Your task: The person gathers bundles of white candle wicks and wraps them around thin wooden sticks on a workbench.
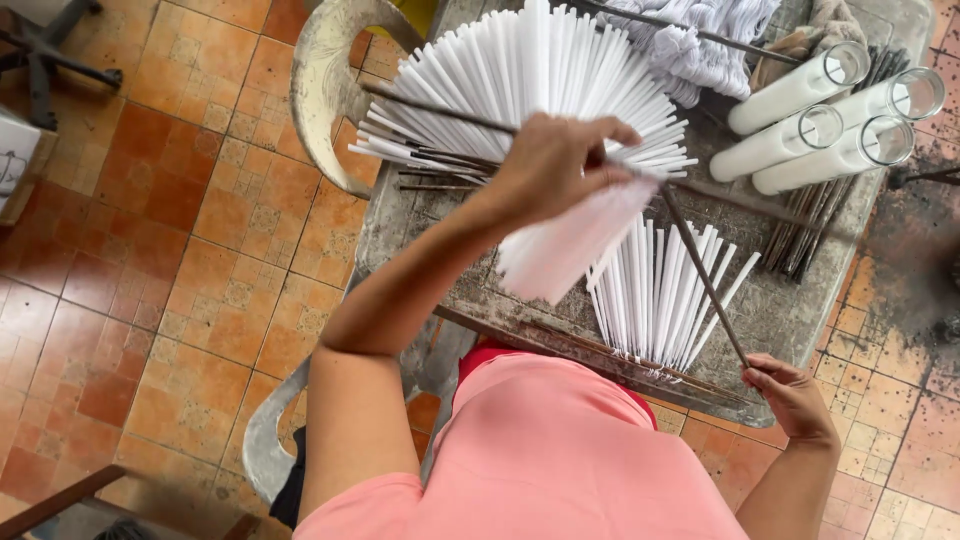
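Observation:
My left hand [556, 165] is raised over a worn grey table [800, 300] and grips a bundle of thin white sticks [575, 240] that hang down and look blurred. My right hand [787, 392], at the table's near right edge, pinches the end of a thin dark metal rod [703, 275] that slants up toward the bundle. A fan of white sticks [520, 85] lies spread on the far left of the table. Another bunch of white sticks [655, 290] lies near the front edge.
Several white cylinders with clear rims [820, 120] lie at the back right over dark rods [810, 225]. White string bundles [700, 35] sit at the back. A pale plastic chair [325, 90] stands left of the table on an orange tiled floor [180, 200].

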